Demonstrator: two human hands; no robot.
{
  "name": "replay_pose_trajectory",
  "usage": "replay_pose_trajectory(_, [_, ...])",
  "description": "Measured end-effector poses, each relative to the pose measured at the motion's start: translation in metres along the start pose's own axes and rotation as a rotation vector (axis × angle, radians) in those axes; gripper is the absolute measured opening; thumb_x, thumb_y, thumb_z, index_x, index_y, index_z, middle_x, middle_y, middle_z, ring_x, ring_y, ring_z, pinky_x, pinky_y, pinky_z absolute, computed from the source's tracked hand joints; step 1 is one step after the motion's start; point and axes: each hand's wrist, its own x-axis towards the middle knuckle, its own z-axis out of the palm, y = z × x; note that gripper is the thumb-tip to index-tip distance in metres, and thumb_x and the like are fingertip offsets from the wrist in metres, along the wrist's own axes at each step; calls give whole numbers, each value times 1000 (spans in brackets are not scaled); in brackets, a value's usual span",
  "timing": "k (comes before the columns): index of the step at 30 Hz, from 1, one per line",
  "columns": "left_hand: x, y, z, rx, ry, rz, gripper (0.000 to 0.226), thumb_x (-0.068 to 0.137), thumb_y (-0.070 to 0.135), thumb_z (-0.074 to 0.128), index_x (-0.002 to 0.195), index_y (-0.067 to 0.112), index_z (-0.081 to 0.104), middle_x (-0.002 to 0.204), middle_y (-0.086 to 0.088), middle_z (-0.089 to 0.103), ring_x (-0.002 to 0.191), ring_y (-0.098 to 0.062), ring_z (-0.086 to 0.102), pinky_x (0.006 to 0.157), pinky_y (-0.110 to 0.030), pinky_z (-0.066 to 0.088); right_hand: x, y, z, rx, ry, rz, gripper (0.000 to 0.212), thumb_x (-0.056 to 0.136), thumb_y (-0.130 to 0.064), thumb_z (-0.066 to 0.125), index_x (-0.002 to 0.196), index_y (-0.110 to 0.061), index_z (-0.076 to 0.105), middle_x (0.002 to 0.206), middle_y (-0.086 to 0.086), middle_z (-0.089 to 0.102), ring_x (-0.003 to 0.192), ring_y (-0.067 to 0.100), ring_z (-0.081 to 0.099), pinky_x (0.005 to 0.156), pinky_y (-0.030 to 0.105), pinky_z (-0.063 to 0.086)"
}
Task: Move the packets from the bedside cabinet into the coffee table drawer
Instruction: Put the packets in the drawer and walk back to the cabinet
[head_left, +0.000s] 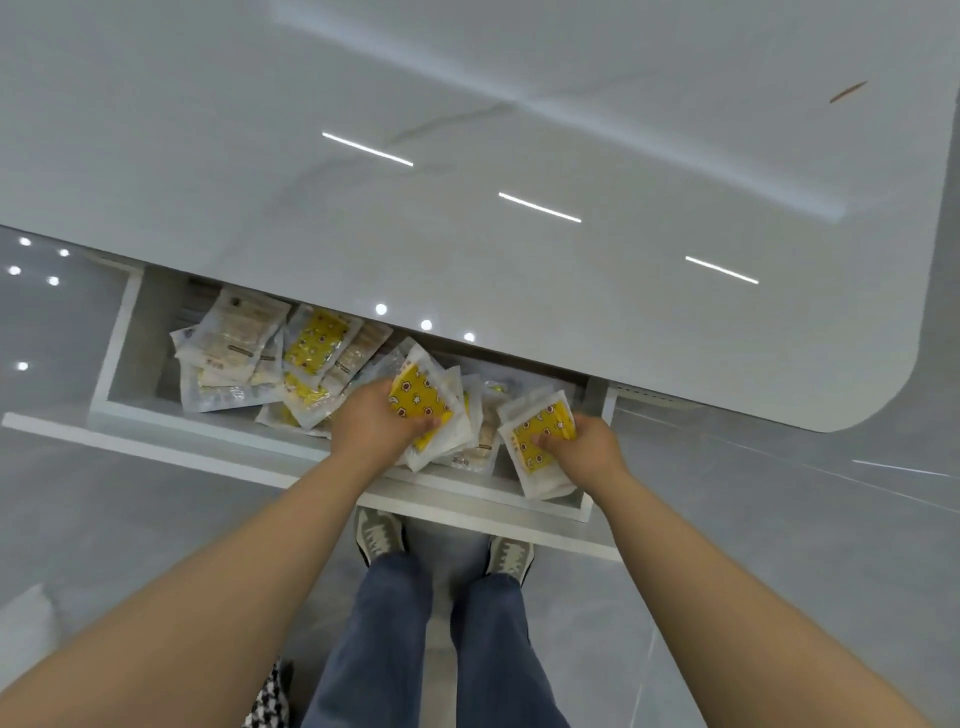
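Observation:
The white coffee table drawer (124, 358) is pulled open under the glossy table top (467, 156). Several clear packets, some yellow-printed, some beige (234, 343), lie piled inside it. My left hand (371, 423) grips a small stack of packets with a yellow one (418, 402) on top, held over the drawer's middle. My right hand (587, 449) holds another yellow packet (540, 436) at the drawer's right end, with white packets under it.
The drawer's front panel (218, 462) juts toward me at thigh height. My feet in grey sneakers (379, 535) stand on the grey tiled floor just below it. A black-and-white checked object (270, 701) shows at the bottom edge.

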Motion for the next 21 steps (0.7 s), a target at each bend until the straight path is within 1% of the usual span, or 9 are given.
replay_pose_trajectory(2, [12, -1, 13, 29, -7, 6, 31, 71, 36, 78, 92, 17, 64, 90, -2, 67, 87, -22, 63, 69, -29, 47, 11, 7, 5, -39, -4, 6, 20, 87, -19, 66, 105, -9, 66, 107, 11, 68, 93, 25, 64, 73, 29, 48])
replay_pose_trajectory(6, [30, 4, 28, 134, 53, 12, 38, 76, 37, 74, 99, 10, 62, 95, -8, 66, 90, -28, 62, 65, -28, 42, 27, 17, 13, -108, 57, 2, 20, 89, -21, 64, 104, -9, 66, 105, 12, 69, 94, 27, 64, 69, 27, 44])
replay_pose_trajectory(8, [39, 5, 31, 201, 54, 45, 39, 79, 37, 71, 104, 9, 60, 99, -12, 66, 92, -30, 62, 66, -30, 44, 33, 19, 14, -169, 93, -8, 19, 89, -22, 63, 101, -7, 65, 102, 13, 68, 91, 28, 63, 66, 26, 42])
replay_pose_trajectory(9, [44, 6, 32, 232, 35, 65, 40, 81, 35, 69, 109, 8, 59, 104, -14, 65, 95, -31, 61, 70, -31, 46, 36, 20, 14, -196, 109, -10, 19, 89, -22, 62, 100, -6, 63, 100, 13, 68, 90, 28, 63, 64, 26, 42])
replay_pose_trajectory(11, [51, 8, 34, 265, -8, 104, 47, 84, 31, 67, 122, 6, 55, 120, -16, 60, 107, -32, 57, 82, -34, 47, 41, 20, 14, -223, 144, -15, 19, 90, -22, 61, 99, -5, 61, 97, 14, 67, 87, 29, 63, 63, 26, 41])
replay_pose_trajectory(13, [52, 11, 35, 285, -41, 131, 57, 85, 29, 67, 134, 7, 47, 136, -16, 49, 120, -31, 51, 95, -36, 44, 45, 20, 13, -197, 193, -22, 24, 90, -24, 60, 103, -4, 60, 97, 15, 67, 86, 31, 63, 62, 26, 40])
replay_pose_trajectory(14, [51, 12, 35, 299, -57, 141, 59, 86, 28, 66, 137, 8, 44, 139, -15, 46, 122, -31, 50, 97, -36, 43, 46, 20, 13, -175, 220, -33, 28, 90, -26, 61, 107, -4, 59, 98, 16, 67, 86, 32, 63, 63, 27, 40])
replay_pose_trajectory(18, [40, 18, 37, 344, -161, 169, 52, 87, 27, 65, 134, 11, 49, 132, -16, 53, 116, -31, 54, 93, -36, 48, 44, 16, 11, -120, 272, -98, 46, 89, -26, 63, 127, -8, 47, 111, 15, 63, 96, 34, 61, 68, 28, 43])
replay_pose_trajectory(21, [26, 24, 34, 396, -205, 190, 50, 88, 27, 63, 133, 12, 49, 130, -13, 55, 115, -29, 55, 91, -35, 48, 32, 11, 10, -170, 292, -135, 51, 88, -23, 63, 134, -11, 44, 127, 13, 54, 110, 31, 57, 81, 31, 47])
